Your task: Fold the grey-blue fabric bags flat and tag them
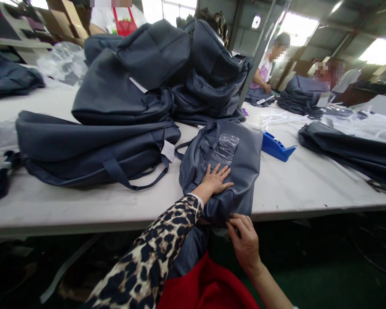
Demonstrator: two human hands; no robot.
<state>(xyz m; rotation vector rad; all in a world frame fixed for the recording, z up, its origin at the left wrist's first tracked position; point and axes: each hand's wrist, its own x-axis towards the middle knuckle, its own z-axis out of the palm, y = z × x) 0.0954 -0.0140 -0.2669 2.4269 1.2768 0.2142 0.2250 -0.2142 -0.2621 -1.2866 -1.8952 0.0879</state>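
Observation:
In front of me a dark blue-grey bag [244, 167] lies flattened at the table's front edge, one end reaching over it. A clear plastic piece [225, 149] lies on its upper face. My left hand [216, 180] rests flat on the bag with fingers spread, just below the plastic. At the bag's near edge, my right hand [244, 236] pinches the material between thumb and fingers. Left of this bag lies a second bag [83, 150] with a strap and a white tag [168, 150].
A tall heap of similar bags [154, 56] stands behind. A blue tape dispenser [277, 146] sits right of my bag, beyond it more folded bags [350, 150]. A metal post [260, 51] rises from the table [292, 184]. Co-workers stand across it; one person [265, 71] handles a bag.

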